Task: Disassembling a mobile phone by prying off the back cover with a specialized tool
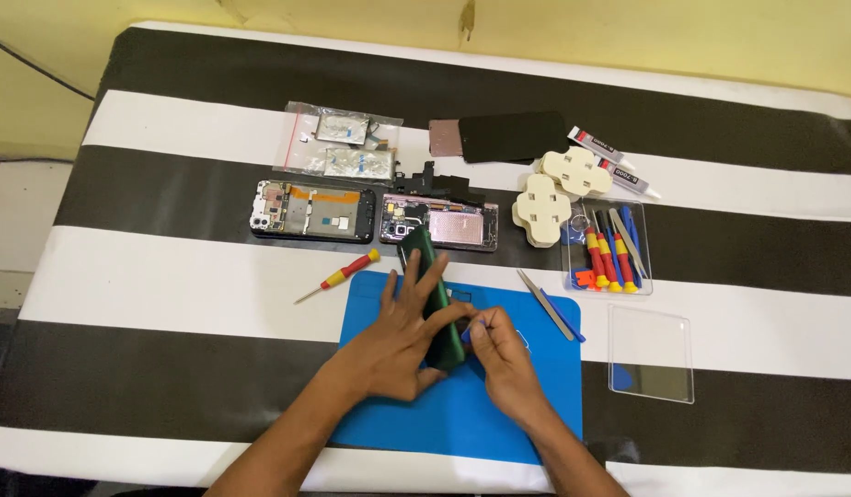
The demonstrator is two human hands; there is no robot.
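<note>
— Striped cloth [168, 267] under a blue mat [462, 414]: where's the phone?
— Dark green phone [435, 294] lies tilted on the mat, left hand [398, 345] gripping it, right hand [504, 354] pinching a small blue pick [469, 333] at its edge.
— Go shallow, I'd say, sliding slowly.

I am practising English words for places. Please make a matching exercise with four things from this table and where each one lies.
Things:
1. dark green phone
2. red-handled screwdriver
3. tweezers
4. clear lid

Places:
A. on the striped cloth, right of the blue mat
B. on the mat's upper right part
C. on the cloth, left of the mat
D. between the left hand and right hand

Pairs: 1-D, 2-C, 3-B, 4-A
</note>
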